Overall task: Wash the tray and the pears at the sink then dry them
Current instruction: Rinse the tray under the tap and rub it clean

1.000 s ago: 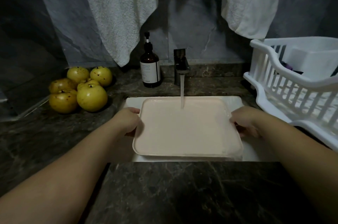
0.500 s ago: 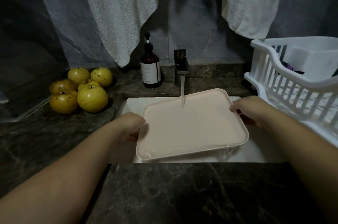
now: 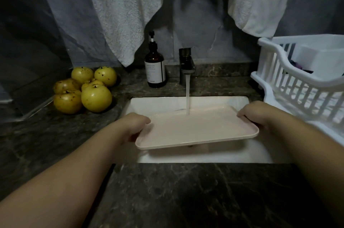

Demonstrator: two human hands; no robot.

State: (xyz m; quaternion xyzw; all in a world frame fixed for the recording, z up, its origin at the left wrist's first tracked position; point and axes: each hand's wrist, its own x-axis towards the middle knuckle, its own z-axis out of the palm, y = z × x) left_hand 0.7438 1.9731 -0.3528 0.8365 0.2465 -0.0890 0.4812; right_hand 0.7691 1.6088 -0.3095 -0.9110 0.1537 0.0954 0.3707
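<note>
Both hands, the left hand (image 3: 133,125) and right hand (image 3: 255,114), grip the pink tray (image 3: 195,130) over the sink (image 3: 158,102) under running water, pears (image 3: 89,89) at ten o'clock on the worktop (image 3: 167,199).

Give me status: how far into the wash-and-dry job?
Done: nothing visibly finished. In hand: left hand and right hand hold the tray under the faucet stream. Left: pears wait on the counter; towels hang unused.
</note>
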